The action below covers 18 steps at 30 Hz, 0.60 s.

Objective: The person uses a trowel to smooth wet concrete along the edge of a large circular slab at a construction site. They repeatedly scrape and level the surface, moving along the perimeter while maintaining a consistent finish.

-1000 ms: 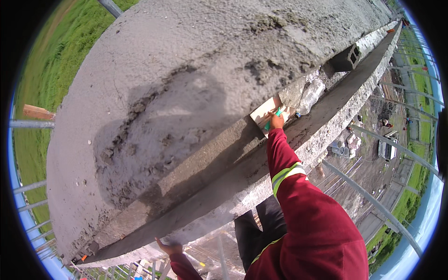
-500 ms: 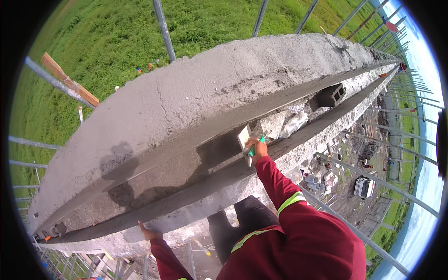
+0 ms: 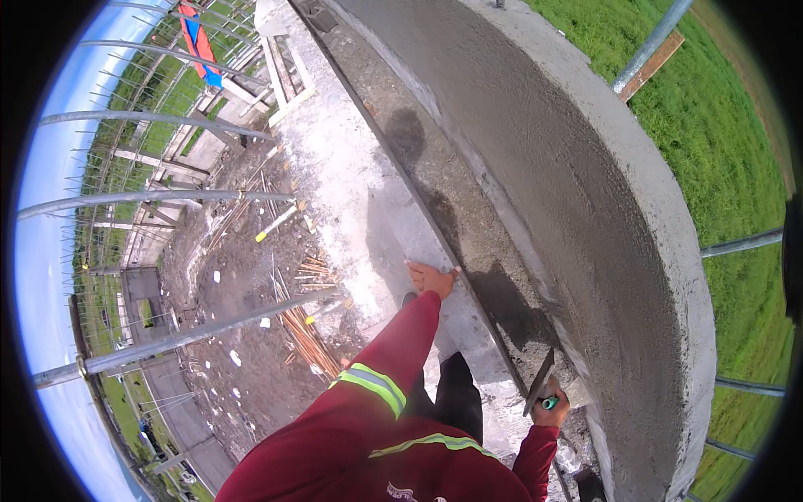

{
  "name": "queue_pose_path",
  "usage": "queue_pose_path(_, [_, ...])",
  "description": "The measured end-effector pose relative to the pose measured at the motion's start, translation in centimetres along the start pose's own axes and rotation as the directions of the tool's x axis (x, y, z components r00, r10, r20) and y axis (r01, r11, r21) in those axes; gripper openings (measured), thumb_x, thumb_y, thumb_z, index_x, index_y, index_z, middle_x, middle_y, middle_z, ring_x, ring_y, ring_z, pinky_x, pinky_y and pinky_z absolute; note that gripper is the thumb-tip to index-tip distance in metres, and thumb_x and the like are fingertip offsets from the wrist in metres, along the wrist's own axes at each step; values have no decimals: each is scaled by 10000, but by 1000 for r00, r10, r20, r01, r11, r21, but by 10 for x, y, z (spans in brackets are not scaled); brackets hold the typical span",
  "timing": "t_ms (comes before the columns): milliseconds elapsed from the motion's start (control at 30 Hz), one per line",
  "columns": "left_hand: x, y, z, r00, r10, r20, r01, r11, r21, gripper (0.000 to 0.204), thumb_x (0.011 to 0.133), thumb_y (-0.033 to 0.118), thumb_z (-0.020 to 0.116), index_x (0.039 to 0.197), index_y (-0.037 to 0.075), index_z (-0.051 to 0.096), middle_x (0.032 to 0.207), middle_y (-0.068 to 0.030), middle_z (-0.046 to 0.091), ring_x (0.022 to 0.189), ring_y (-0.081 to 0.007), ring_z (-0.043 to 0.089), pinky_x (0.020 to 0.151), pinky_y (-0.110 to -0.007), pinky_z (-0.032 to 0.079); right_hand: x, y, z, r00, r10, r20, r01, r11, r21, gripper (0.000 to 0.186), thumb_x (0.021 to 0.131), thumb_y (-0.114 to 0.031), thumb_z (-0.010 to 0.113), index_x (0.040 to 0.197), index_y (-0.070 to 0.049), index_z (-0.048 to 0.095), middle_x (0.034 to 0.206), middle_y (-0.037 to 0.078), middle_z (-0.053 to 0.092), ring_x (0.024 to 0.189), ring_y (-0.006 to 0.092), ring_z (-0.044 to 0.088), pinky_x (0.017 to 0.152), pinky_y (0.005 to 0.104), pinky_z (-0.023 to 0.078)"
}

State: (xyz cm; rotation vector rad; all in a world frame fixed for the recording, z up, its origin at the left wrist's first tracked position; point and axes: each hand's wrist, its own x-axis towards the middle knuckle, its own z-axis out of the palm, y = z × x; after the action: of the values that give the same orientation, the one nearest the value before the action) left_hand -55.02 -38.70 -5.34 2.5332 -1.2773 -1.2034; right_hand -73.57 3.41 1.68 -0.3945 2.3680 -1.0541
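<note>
My left hand point(image 3: 431, 278) lies on the pale concrete ledge point(image 3: 351, 209), fingers spread, beside the channel's dark inner edge. My right hand point(image 3: 554, 403), lower right, grips the green handle of a flat plastering float point(image 3: 539, 381), whose face is tilted up on edge inside the narrow channel point(image 3: 418, 117). The channel has a rough gravelly floor with shadows over it. On its right runs a curved wall with damp grey plaster point(image 3: 585, 184). My legs show below the ledge, partly hidden by my left arm.
Metal poles point(image 3: 159, 197) stick out from the structure on both sides. Far below at left are muddy ground, bundled thin rods point(image 3: 305, 339) and a red-and-blue tarp point(image 3: 198, 46). Green grass point(image 3: 728, 167) lies below the wall's right side. A dark block point(image 3: 590, 485) sits in the channel at bottom.
The view has swung round along the channel, toward my left. My left hand is now flat on the ledge near its inner edge; my right hand, still holding the float, appears at the lower right.
</note>
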Motion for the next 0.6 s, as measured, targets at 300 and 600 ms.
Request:
queue_pose_path(300, [-17,2,1,998,26,-60,-31,995,-96,1514,696,479,955,1653,-16,-108,1712,-286,108,1579,-443,172,1266,-582,151,10,-66,25,987,40,157,-14,987,-162,424,866,-37,703,1290,-16,699,1107,111,764,986,180,721,900,315,550])
queue_pose_path(600, [-17,7,-5,998,-31,47,34,997,-74,1510,741,551,911,1633,-59,-143,1678,-293,131,1538,-440,222,1238,-572,193,18,-72,45,989,52,142,-18,973,-228,165,1004,-190,648,1093,-84,738,1024,60,792,957,230,765,887,379,618])
